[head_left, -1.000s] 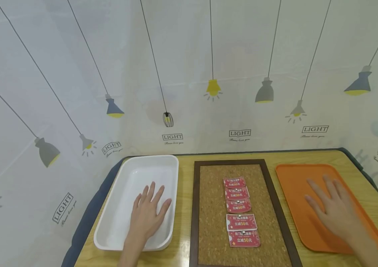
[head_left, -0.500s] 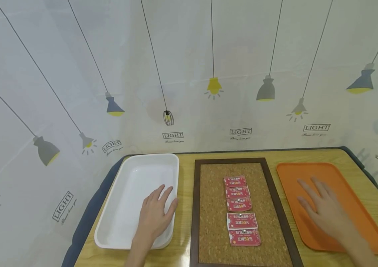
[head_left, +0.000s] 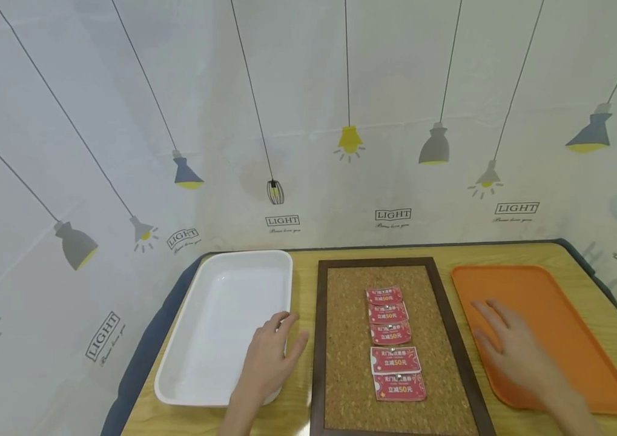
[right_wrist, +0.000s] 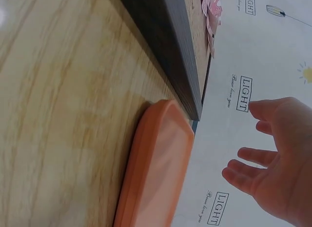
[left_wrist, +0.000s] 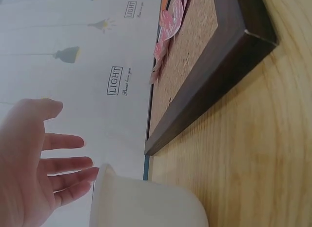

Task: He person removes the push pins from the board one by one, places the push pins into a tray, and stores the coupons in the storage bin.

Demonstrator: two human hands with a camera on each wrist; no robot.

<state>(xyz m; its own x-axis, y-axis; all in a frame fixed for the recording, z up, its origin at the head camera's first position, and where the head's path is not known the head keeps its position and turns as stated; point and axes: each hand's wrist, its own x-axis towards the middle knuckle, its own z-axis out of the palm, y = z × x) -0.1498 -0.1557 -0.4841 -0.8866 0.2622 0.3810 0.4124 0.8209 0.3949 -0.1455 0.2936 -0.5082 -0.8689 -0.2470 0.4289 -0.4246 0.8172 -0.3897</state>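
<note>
Coupons (head_left: 390,335) — five (all red) — lie on one corkboard (head_left: 346,363).

Worktop (head_left: 301,284), yellow-toned wood grain, below the level of the fingers (head_left: 277,321), with a dark blue border (head_left: 145,357) to their left and beyond them. Pale wall covering (head_left: 308,72), beyond the fingers, printed with hanging lamps (head_left: 434,145) in grey, blue and yellow, including a black cage lamp (head_left: 275,192) straight ahead of the left fingers. Boxed "LIGHT" lettering (head_left: 393,215), repeated, beyond the fingers and lower than those lamps.
</note>
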